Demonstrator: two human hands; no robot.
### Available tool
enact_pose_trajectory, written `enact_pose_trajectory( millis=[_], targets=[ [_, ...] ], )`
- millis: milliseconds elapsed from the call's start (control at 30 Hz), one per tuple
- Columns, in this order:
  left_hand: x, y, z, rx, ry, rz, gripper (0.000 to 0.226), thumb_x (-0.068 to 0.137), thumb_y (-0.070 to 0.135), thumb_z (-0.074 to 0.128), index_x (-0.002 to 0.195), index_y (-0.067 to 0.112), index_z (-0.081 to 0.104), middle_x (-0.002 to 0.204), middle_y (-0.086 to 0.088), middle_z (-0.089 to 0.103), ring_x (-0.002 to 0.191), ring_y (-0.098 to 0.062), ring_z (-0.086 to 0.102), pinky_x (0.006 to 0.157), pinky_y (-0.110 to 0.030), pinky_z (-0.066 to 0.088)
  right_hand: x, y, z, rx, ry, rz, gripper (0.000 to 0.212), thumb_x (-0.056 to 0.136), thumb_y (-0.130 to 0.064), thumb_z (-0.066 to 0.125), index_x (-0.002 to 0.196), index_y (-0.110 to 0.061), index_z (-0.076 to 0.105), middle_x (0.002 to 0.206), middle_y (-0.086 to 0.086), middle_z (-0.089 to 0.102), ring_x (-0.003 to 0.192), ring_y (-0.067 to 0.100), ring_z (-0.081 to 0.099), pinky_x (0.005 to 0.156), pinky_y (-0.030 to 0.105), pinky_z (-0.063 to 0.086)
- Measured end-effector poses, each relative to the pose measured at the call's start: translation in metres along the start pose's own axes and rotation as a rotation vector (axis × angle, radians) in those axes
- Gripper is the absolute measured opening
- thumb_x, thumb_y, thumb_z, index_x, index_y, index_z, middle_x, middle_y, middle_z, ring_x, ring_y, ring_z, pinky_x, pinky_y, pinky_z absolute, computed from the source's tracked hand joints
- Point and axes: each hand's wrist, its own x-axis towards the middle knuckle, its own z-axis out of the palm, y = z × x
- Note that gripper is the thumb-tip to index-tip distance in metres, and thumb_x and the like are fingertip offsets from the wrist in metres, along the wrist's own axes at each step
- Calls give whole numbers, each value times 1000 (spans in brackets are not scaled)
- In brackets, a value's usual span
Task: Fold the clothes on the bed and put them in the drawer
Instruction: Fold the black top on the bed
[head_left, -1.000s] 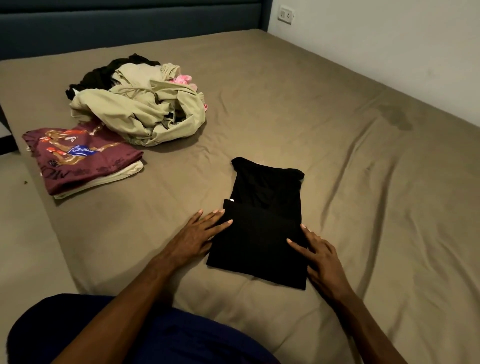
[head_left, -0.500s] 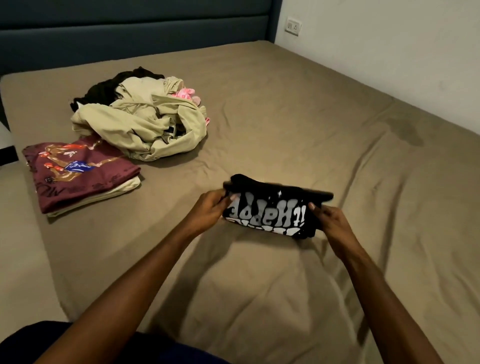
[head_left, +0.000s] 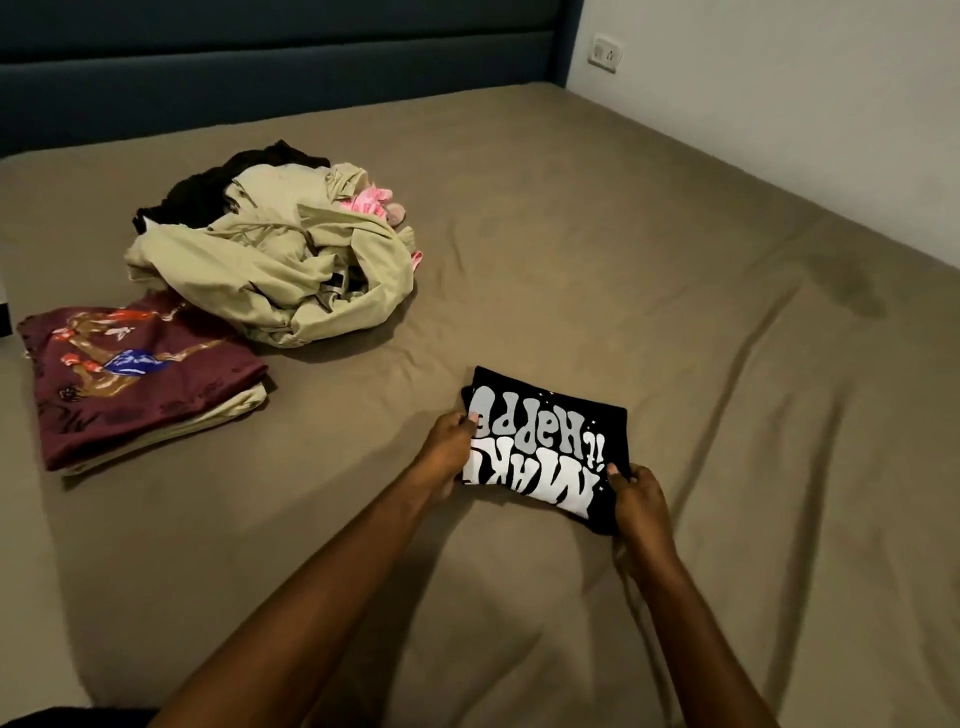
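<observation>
Head view: a folded black T-shirt (head_left: 545, 447) with bubble lettering in grey and white, print face up, lies on the bed (head_left: 571, 234) near the front middle — the letters read upside down from the wearer's side. Left hand (head_left: 448, 447) pinches the shirt's left edge, thumb on top, fingers curled under; right hand (head_left: 636, 499) grips the near right corner, thumb on the fabric. Both forearms reach forward from the lower frame. The folded rectangle's long axis runs from far-left to near-right, slightly skewed. Well apart at the left — a folded maroon printed shirt (head_left: 130, 374) stacked on a pale garment, and behind it a loose heap of clothes (head_left: 275, 260), khaki, black and pink.
</observation>
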Motion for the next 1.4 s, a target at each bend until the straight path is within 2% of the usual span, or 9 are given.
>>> enact_pose_trajectory(
  millis=[167, 333, 633, 833, 967, 1100, 1167, 1300, 1400],
  targets=[
    [-11, -9, -22, 386, 127, 168, 29, 98, 41, 65, 106, 13, 64, 103, -3, 72, 97, -21, 68, 90, -38, 54, -25, 7, 10, -378, 256, -260, 50, 96, -34, 66, 135, -15, 42, 121, 15, 63, 107, 36, 62, 89, 45, 52],
    [-43, -23, -25, 655, 301, 326, 22, 92, 42, 71, 98, 22, 63, 87, 10, 68, 83, -16, 65, 75, -35, 53, -48, 23, 20, -501, 394, -395, 30, 92, -24, 72, 113, -9, 56, 116, 14, 55, 101, 39, 58, 92, 54, 51],
    [-54, -43, -43, 376, 271, 262, 23, 79, 40, 86, 74, 22, 72, 68, 8, 73, 67, -13, 71, 73, -40, 60, -47, 18, 11, -447, 410, -193, 31, 85, -45, 71, 93, -15, 75, 94, 11, 74, 87, 36, 68, 78, 42, 57],
    [-54, -33, -47, 272, 188, 222, 13, 77, 20, 89, 76, 17, 76, 63, 4, 71, 53, -7, 61, 63, -32, 55, -49, 9, 11, -517, 451, -278, 18, 90, -31, 71, 85, -15, 70, 81, 14, 70, 82, 39, 64, 72, 42, 54],
    [-56, -24, -47, 190, 165, 261, 11, 84, 13, 83, 83, 12, 72, 78, -6, 73, 69, -17, 68, 68, -39, 61, -55, 5, 13, -575, 513, -367, 16, 92, -32, 70, 96, -16, 72, 82, 14, 70, 81, 40, 63, 70, 41, 53],
    [-56, -11, -54, 136, 90, 385, 11, 87, 8, 78, 87, 11, 68, 78, -2, 71, 74, -8, 64, 68, -19, 50, -51, -6, 5, -300, 453, -275, 15, 88, -26, 79, 89, -12, 75, 79, 9, 74, 78, 34, 68, 73, 39, 52],
    [-56, -9, -63, 135, 26, 381, 10, 89, 9, 76, 90, 9, 66, 80, -11, 72, 76, -11, 65, 71, -21, 50, -48, -1, 2, -170, 382, -147, 13, 82, -23, 82, 78, -14, 73, 73, 6, 72, 72, 30, 69, 75, 43, 56],
    [-54, -26, -83, 307, -56, 283, 12, 85, 14, 78, 86, 10, 67, 82, -16, 74, 75, -16, 68, 76, -31, 50, -63, 24, 0, -316, 311, -165, 8, 87, -16, 73, 81, -20, 68, 81, 3, 73, 80, 31, 70, 76, 43, 56],
    [-59, -32, -89, 329, -68, 237, 10, 88, 8, 75, 87, 9, 65, 79, -9, 74, 75, -13, 69, 76, -30, 49, -72, 27, 0, -439, 287, -310, 18, 100, -32, 65, 89, -18, 64, 78, 2, 69, 74, 29, 64, 66, 37, 50]
  ],
)
